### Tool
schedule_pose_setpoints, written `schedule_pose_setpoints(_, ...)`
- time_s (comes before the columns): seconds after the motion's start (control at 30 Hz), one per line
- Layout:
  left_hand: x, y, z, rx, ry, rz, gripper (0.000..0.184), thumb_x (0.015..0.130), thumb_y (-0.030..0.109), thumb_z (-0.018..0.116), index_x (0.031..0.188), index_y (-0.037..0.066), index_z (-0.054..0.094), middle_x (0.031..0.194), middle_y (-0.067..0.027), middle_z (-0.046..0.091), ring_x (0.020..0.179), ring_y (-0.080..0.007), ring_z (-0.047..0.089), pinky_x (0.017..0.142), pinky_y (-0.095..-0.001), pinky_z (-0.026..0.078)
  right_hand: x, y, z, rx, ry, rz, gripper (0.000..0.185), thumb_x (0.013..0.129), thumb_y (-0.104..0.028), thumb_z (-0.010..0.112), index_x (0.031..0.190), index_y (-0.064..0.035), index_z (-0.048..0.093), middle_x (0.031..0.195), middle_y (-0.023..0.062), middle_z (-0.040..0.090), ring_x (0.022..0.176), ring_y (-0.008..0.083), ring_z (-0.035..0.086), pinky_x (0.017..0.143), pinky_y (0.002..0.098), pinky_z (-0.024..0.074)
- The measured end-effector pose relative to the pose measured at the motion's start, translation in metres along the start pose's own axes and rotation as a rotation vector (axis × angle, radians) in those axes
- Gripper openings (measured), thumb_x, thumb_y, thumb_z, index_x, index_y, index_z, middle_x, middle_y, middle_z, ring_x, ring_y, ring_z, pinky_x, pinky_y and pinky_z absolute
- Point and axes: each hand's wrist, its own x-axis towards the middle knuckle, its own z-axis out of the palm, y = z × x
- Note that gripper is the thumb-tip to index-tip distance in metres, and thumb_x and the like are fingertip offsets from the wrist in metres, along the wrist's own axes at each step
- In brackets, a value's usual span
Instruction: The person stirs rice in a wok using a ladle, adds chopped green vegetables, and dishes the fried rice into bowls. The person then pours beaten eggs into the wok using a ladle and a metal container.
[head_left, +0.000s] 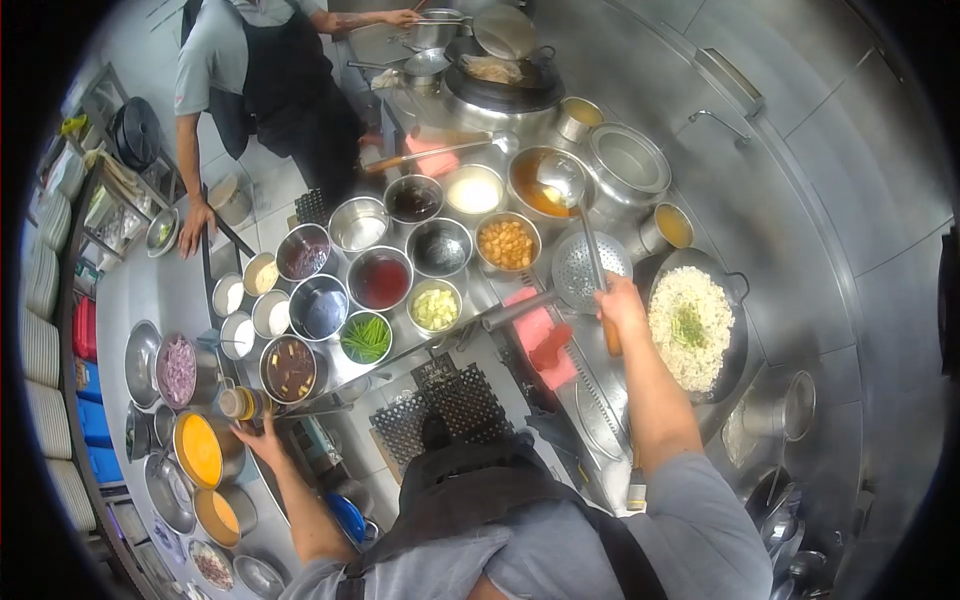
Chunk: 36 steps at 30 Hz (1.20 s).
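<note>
Where the right grip [622, 305] closes, the ladle [593, 246] is hidden.

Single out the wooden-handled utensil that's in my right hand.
The ladle over the orange liquid; the other wooden-handled utensil lies by the far pink cloth, away from your right hand.

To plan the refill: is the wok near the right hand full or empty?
The wok is well filled: pale rice covers most of its inside.

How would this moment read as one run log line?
Right hand: grip on ladle | Left hand: at jar, hold unclear | Ladle head: at pot of orange-brown liquid | Wok: rice, green topping
</note>
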Motion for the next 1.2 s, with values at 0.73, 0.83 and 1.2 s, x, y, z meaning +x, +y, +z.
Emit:
schedule_pose_setpoints(0.73,-0.391,0.234,0.384,0.497,-1.58,0.582,0.076,0.067,0.036,0.074,0.127,-0.005,0.049,0.113,-0.024,0.061,0.104,-0.0358,0.06,0.091,-0.0394,0.048,-0.164,0.233,-0.229,-0.504,0.621,0.072,0.057,0.075,-0.007,0.06,0.13,-0.0011,0.047,0.102,0.0278,0.062,0.082,0.0364,0.066,0.074,0.0418,0.0528)
schedule_pose_setpoints(0.83,-0.398,0.227,0.387,0.51,-1.503,0.644,0.068,0.067,0.032,0.074,0.123,0.003,0.051,0.109,-0.0221,0.062,0.102,-0.038,0.06,0.091,-0.0433,0.047,-0.212,0.266,-0.242,-0.505,0.538,0.216,0.06,0.073,-0.006,0.06,0.132,-0.0015,0.045,0.113,0.0299,0.057,0.099,0.0411,0.059,0.082,0.0462,0.0498)
schedule_pose_setpoints(1.2,-0.415,0.294,0.325,-0.227,-1.555,-0.513,0.036,0.077,0.01,0.067,0.111,0.007,0.056,0.094,-0.0066,0.064,0.077,-0.0215,0.063,0.067,-0.0344,0.053,-0.151,0.288,-0.191,-0.034,0.402,0.314,0.065,0.074,-0.011,0.063,0.136,-0.0061,0.043,0.105,0.0292,0.06,0.101,0.0424,0.058,0.086,0.0462,0.0472)
